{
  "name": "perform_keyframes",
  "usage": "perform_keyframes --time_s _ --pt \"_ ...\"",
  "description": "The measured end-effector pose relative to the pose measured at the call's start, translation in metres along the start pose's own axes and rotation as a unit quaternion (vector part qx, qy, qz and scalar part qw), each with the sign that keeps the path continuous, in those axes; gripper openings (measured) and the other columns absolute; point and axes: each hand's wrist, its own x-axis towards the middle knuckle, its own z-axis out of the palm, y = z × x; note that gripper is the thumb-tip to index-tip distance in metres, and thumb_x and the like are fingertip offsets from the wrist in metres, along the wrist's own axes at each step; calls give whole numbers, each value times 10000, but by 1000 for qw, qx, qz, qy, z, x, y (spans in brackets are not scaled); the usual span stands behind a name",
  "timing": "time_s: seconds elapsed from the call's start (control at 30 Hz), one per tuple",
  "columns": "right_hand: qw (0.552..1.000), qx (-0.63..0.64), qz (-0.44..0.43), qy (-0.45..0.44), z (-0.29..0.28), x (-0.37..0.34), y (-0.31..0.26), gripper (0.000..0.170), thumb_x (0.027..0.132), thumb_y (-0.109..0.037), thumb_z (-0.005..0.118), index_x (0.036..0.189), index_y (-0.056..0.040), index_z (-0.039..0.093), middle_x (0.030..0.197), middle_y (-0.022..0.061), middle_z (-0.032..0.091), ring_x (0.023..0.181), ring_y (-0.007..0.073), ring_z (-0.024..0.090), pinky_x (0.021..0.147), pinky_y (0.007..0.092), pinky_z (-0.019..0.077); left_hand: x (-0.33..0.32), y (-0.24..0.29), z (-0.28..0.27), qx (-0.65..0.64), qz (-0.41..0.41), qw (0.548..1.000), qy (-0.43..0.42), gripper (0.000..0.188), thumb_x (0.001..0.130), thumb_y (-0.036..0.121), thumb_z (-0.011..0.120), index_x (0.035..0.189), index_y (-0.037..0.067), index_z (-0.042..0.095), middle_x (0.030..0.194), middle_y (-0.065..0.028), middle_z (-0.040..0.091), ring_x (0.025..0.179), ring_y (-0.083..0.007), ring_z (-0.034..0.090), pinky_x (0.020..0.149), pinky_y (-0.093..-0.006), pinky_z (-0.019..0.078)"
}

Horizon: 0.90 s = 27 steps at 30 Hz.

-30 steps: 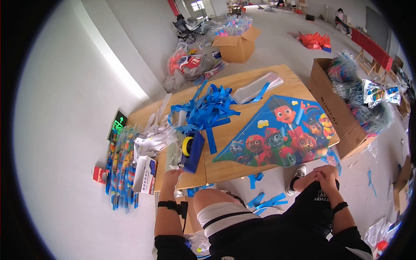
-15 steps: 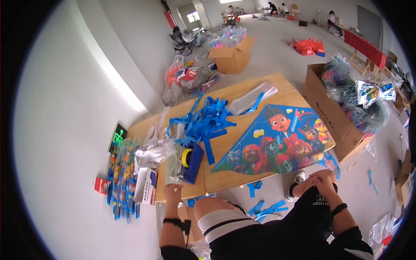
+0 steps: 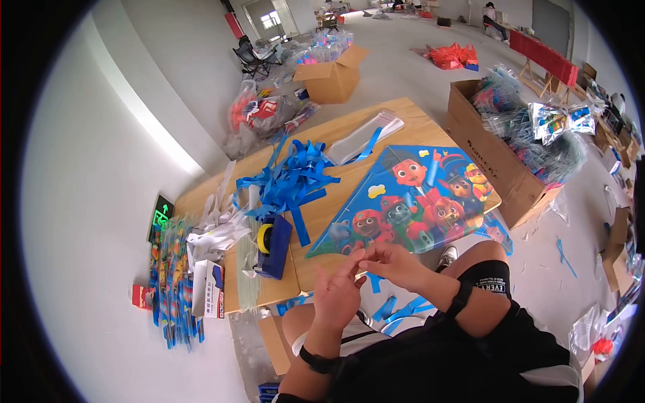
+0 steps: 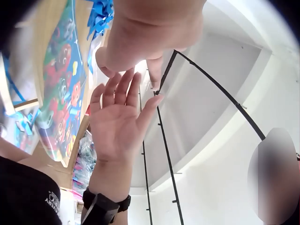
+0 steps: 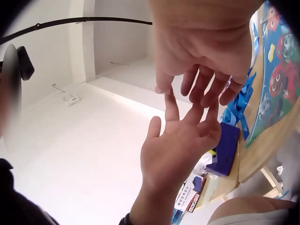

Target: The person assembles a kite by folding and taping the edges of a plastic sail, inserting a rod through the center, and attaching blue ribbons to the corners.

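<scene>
Big room, white walls (image 3: 80,221), grey floor (image 3: 396,67) strewn with scraps. Pale wooden worktop (image 3: 322,211) before a seated person.

Landmark: a triangular blue sheet printed with cartoon characters (image 3: 423,201), spread flat on the worktop, just beyond both hands.

Left of the sheet: a loose heap of flat blue ribbon (image 3: 289,178); nearer the person, a dark blue tape dispenser (image 3: 275,252) with a yellow-centred roll. Beyond the sheet, a stack of clear plastic sleeves (image 3: 363,138). Right of it, a large brown cardboard carton (image 3: 487,151) full of bagged goods.

Left hand (image 3: 338,295) and right hand (image 3: 396,265) meet on the sheet's near side, fingertips touching. Grip released on both, fingers loose; whether something tiny sits between the tips, I cannot tell.
</scene>
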Motion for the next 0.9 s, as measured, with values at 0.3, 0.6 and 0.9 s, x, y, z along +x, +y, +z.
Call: perform_keyframes --time_s 0.3,0.6,0.9 --pt "979 -171 59 99 -8 3 16 192 967 -201 711 977 -11 680 868 58 689 789 117 625 679 303 494 18 -54 -34 314 126 933 124 621 1081 464 433 1565 75 404 1605 -95 389 1325 -199 506 1017 -372 369" --pt "950 -300 7 90 -17 24 28 214 950 -221 720 992 -12 704 855 107 696 777 173 667 712 337 537 60 -36 -74 135 -26 982 129 184 1010 190 679 1148 71 649 1075 -8 676 1073 -103 597 929 -247 430" --pt "970 -64 203 114 -47 99 49 489 908 -356 788 1248 -16 698 935 48 691 817 133 642 661 317 510 128 -36 -108 303 129 920 212 112 994 166 696 1018 61 666 990 7 673 855 -88 592 779 -262 472"
